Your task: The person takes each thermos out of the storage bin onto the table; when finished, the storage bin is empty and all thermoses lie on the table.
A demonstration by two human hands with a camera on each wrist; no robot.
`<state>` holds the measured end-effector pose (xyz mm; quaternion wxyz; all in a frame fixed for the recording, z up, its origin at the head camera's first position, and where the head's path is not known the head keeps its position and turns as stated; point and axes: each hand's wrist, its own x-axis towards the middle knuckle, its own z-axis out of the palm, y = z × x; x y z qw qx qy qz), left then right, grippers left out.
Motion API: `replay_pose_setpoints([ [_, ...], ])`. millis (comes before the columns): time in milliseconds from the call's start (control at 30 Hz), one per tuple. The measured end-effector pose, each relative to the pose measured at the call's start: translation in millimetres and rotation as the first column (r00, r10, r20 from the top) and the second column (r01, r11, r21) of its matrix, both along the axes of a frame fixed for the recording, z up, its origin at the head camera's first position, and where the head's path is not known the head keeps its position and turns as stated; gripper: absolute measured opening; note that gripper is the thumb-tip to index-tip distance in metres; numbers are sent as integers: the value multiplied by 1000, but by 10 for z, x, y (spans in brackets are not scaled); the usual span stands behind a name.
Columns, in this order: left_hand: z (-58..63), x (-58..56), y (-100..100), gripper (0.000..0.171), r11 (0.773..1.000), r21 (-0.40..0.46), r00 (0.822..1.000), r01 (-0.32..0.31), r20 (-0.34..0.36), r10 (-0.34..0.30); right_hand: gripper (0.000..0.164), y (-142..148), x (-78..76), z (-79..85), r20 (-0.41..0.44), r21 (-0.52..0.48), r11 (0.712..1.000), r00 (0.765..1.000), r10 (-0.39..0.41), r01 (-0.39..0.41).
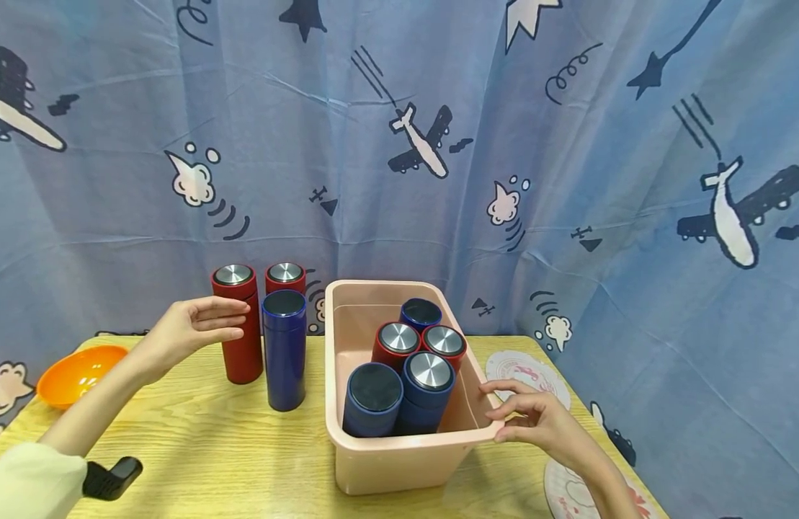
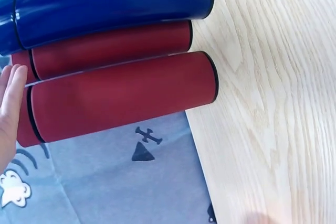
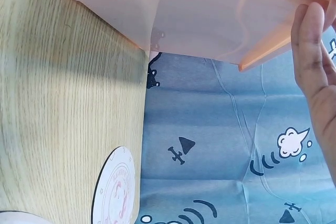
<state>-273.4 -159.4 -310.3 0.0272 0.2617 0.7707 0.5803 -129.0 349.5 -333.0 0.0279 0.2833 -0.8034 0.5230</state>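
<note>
In the head view my left hand (image 1: 194, 328) hovers beside a tall red thermos (image 1: 242, 339), fingers nearly straight, holding nothing. A blue thermos (image 1: 285, 360) stands just right of it, and another red thermos (image 1: 285, 277) stands behind, partly hidden. The left wrist view shows these thermoses close up, with fingers (image 2: 14, 90) near the lid end of the nearest red thermos (image 2: 126, 95). My right hand (image 1: 535, 418) grips the right rim of a pink plastic bin (image 1: 399, 465). Several upright red and blue thermoses (image 1: 431, 382) stand inside the bin.
An orange bowl (image 1: 81, 371) sits at the table's left edge. A black object (image 1: 112, 478) lies near my left sleeve. Two round white printed discs (image 1: 529, 367) lie right of the bin. A blue patterned curtain (image 1: 399, 216) hangs behind the wooden table (image 1: 204, 440).
</note>
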Motion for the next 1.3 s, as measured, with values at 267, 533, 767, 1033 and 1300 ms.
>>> replay_pose_setpoints([
  [267, 15, 168, 38, 48, 997, 77, 1000, 18, 3, -18, 17, 3, 0, -10, 9, -21, 1000, 1000, 24, -24],
  [533, 44, 340, 155, 43, 991, 118, 998, 67, 10, -68, 17, 4, -7, -22, -6, -11, 1000, 1000, 12, -12],
  [767, 82, 443, 332, 40, 979, 158, 992, 127, 9, -130, 18, 5, -8, -16, 14, -35, 999, 1000, 28, -27],
  [1033, 108, 479, 527, 43, 975, 166, 987, 150, 36, -158, 18, 0, -7, -6, 13, -23, 1000, 1000, 11, -11],
  [1300, 74, 445, 770, 44, 969, 167, 980, 183, 42, -192, 18, -1, -4, -14, 10, -29, 1000, 1000, 13, -13],
])
